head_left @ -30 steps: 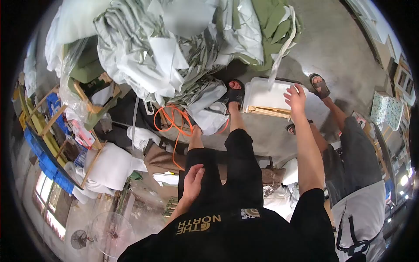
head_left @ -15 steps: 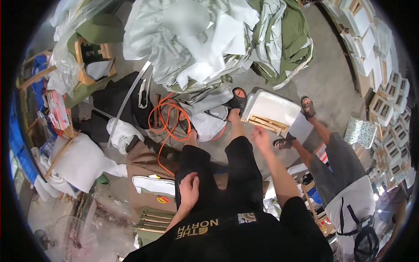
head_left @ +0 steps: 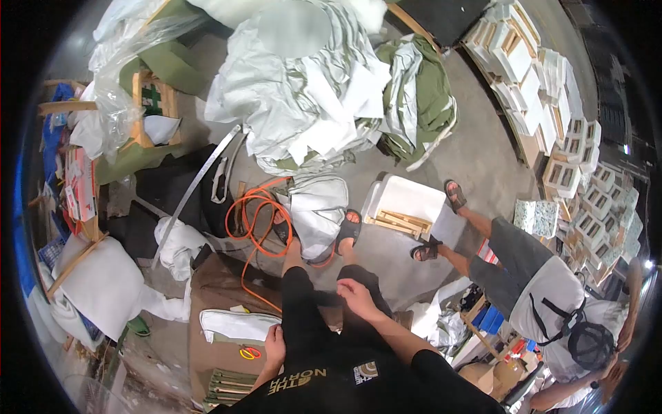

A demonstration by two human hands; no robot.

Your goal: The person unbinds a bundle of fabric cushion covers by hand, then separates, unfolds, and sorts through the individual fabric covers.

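Note:
My right hand (head_left: pixel 358 298) hovers over my right thigh, its fingers loosely bent and holding nothing. Low beside my left thigh hangs my left hand (head_left: pixel 274 346), loosely curled with nothing visible in it. To its left, red-and-yellow scissors (head_left: pixel 249 352) lie on a brown surface (head_left: pixel 207 303). A folded white cloth (head_left: pixel 234 326) is just above the scissors. By my feet, an orange hose or cord (head_left: pixel 256 219) lies in loops. A pale grey fabric piece (head_left: pixel 316 214) is spread on the floor between and in front of my feet.
Ahead rises a heap of silvery-white and green fabric (head_left: pixel 289 103). Right of my feet, wooden strips (head_left: pixel 400 222) lie on a white panel stack (head_left: pixel 414 196). A co-worker in grey shorts (head_left: pixel 517 265) stands at the right. White-and-wood frames (head_left: pixel 517 76) are stacked beyond.
My right hand has drawn back from near the wooden strips to over my thigh. My left hand has moved lower and left. The view has shifted, and more of the co-worker shows.

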